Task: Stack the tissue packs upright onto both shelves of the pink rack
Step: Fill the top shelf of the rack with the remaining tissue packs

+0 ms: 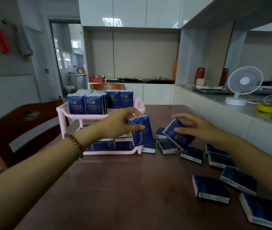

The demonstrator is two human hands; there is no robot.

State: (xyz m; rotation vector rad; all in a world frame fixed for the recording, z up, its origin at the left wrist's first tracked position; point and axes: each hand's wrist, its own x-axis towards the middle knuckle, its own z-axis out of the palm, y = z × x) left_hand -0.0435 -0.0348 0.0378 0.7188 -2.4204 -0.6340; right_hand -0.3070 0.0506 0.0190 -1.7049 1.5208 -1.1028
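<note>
An upright pack [141, 131] is gripped by the left hand [118, 123], thumb pressed across its blue face and fingers curled round behind, and it is held just off the right end of the pink rack [62, 112], level with the lower shelf. A bead bracelet [75, 141] is worn on that wrist. Over on the other side, a tilted pack [178, 133] is pinched by the right hand [196, 128], the thumb laid on its face and the fingers spread fairly straight over its raised upper edge; its lower end is rested among the loose packs [210, 188], which are scattered flat across the right half of the brown table [115, 188]. The rack's top shelf is well filled: a block of standing packs [85, 104] is lined up there, labels facing forward. On the lower shelf more packs [108, 143] are glimpsed behind the left forearm, though how they are set cannot be told through the blur. A wooden chair [24, 120] is pushed in at the table's left, and a white fan [244, 83] is seen on the counter to the right.
</note>
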